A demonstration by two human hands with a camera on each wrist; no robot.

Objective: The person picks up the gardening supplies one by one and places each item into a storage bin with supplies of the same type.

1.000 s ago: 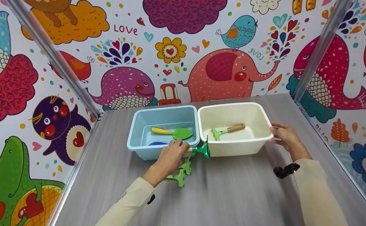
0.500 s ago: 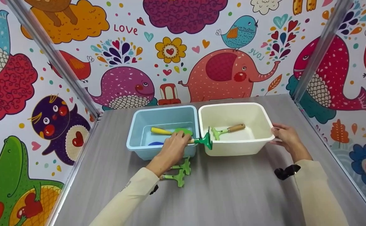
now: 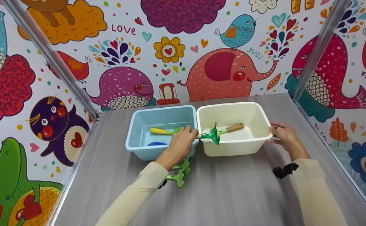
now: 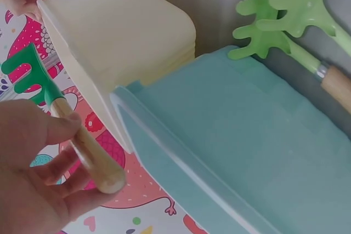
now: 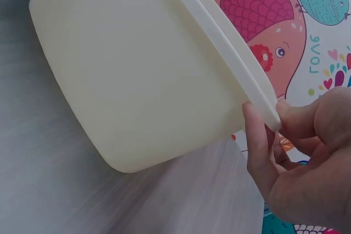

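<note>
My left hand grips a small hand rake by its wooden handle, above where the two bins' rims meet. The dark green rake head points right and overlaps the cream bin's front rim in the head view. With thumb and fingers, my right hand pinches the right end of the cream bin's rim. Inside the cream bin lies a light green rake with a brown handle. The light blue bin holds a trowel with a yellow handle and a blue item.
Two light green hand rakes lie on the grey table in front of the blue bin, partly under my left forearm. Walls printed with cartoon animals stand behind and at both sides, with metal posts at the corners.
My left hand has moved up and to the right with the rake, bringing its head from the gap between the bins to over the cream bin's front rim. My right hand keeps its hold.
</note>
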